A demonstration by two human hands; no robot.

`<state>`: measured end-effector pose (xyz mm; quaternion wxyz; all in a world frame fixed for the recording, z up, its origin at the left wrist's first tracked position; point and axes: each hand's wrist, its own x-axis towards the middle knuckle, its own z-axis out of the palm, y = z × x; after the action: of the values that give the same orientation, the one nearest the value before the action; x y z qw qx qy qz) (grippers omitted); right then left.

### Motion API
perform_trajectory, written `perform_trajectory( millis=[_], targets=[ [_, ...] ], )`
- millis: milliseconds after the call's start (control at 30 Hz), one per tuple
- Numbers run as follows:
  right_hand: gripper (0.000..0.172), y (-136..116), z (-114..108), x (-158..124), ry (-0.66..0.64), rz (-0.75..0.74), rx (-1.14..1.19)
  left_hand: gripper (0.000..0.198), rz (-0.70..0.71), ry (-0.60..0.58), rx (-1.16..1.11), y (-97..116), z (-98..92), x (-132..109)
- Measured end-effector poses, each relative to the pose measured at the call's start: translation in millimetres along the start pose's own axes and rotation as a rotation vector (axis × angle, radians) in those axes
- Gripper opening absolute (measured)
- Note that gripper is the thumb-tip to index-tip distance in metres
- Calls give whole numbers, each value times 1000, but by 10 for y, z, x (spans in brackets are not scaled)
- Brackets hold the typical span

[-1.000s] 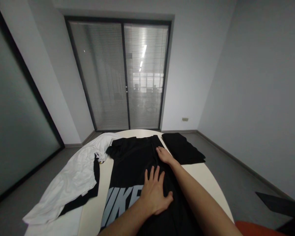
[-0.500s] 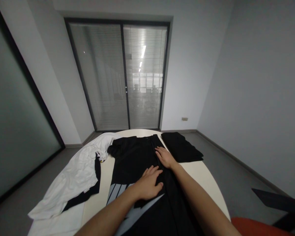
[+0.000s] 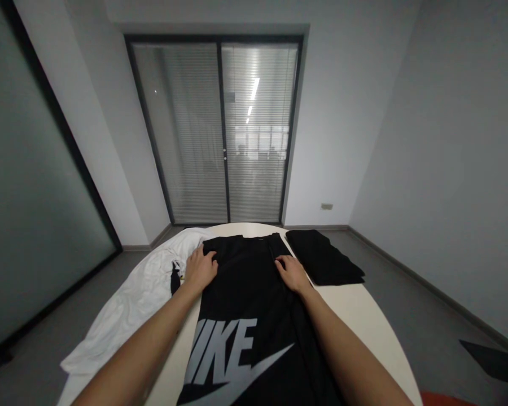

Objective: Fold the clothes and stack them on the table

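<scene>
In the head view: looks like smoothing and squaring up a black Nike T-shirt (image 3: 245,290), judged mid-fold, laid lengthwise down the middle of the cream tabletop (image 3: 366,324), collar end away, print side up. Shows a long folded strip down the right side and a first letter cut off at the left edge. Has left hand (image 3: 200,269) on the left edge near the shoulder, with fingers bent and slightly apart; cannot tell whether pinching cloth or just pressing. Has right hand (image 3: 293,274) palm down on the right-side strip, loosely spread, touching, not visibly gripping. Probably calls next for lining up both long edges with a light, even touch, without dragging layers askew. Also shows a rumpled white garment (image 3: 135,304) on the left, with black cloth (image 3: 175,280) at its edge, and a folded black garment (image 3: 322,259) on the right.
</scene>
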<state>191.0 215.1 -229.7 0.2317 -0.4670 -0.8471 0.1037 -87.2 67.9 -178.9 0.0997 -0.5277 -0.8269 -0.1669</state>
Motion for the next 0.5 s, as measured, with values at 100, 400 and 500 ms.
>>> perform_trajectory(
  millis=[100, 400, 500],
  targets=[
    [40, 13, 4, -24, 15, -18, 1, 36, -41, -24, -6, -206, 47, 91],
    [38, 90, 12, -40, 18, 33, -29, 35, -239, 78, -182, -441, 130, 257],
    [37, 107, 10, -43, 20, 36, -28, 37, -320, 55, -242, -485, 148, 278]
  ],
)
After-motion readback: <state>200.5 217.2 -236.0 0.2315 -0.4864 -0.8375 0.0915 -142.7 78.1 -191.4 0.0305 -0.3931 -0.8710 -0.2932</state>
